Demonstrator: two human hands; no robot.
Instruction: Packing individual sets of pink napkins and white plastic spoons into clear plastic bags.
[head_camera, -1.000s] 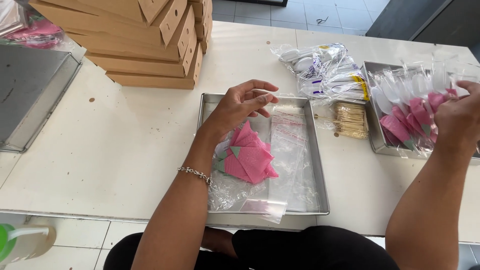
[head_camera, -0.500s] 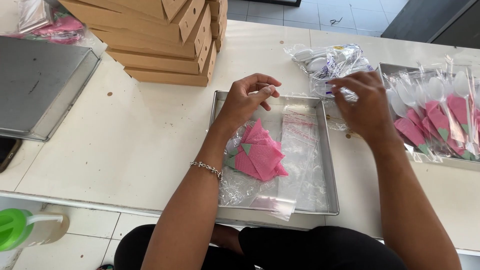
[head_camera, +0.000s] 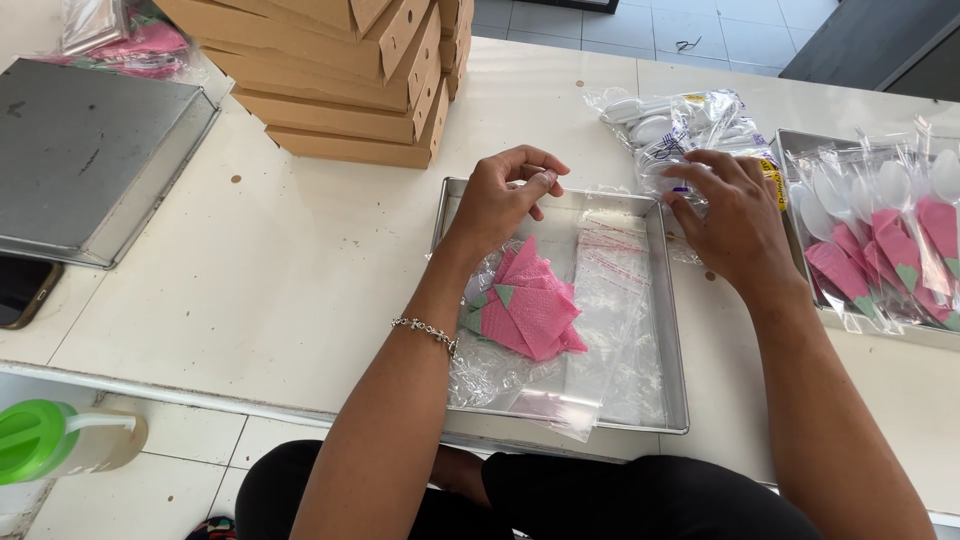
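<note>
The right hand (head_camera: 735, 215) hid its grasp inside the spoon bag (head_camera: 670, 125); the left hand (head_camera: 505, 195) pinched a clear sleeve (head_camera: 605, 300), wrist bent.

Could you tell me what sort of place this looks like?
Probably a small food-packing station: stacked cardboard boxes, a metal tray of pink napkins, and bagged plastic spoons on a white table.

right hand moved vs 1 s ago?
Yes. The right hand has come left, away from the tray of packed spoons, and now rests on the bag of white spoons beside the steel tray.
</note>
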